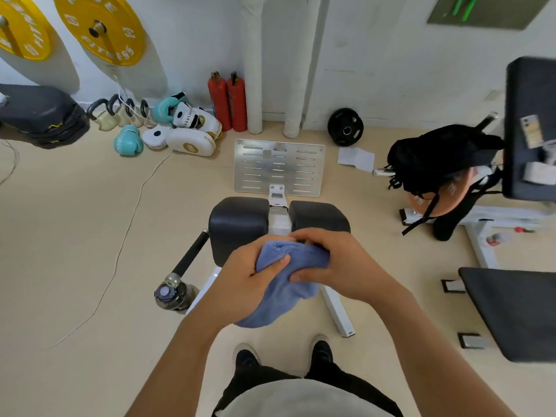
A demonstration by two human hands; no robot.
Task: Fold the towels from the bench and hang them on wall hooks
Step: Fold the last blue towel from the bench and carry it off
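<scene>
A small blue towel is bunched up in front of me, above the padded end of a gym machine. My left hand grips its left side, thumb pressed onto the cloth. My right hand grips the top right of the towel, fingers curled over the fold. The lower part of the towel hangs down between my forearms. No wall hooks are in view.
A dark water bottle stands on the floor left of the machine. Boxing gloves, kettlebells and two red fire extinguishers line the far wall. A black backpack hangs at right, and a black bench sits at lower right. A thin cable crosses the floor at left.
</scene>
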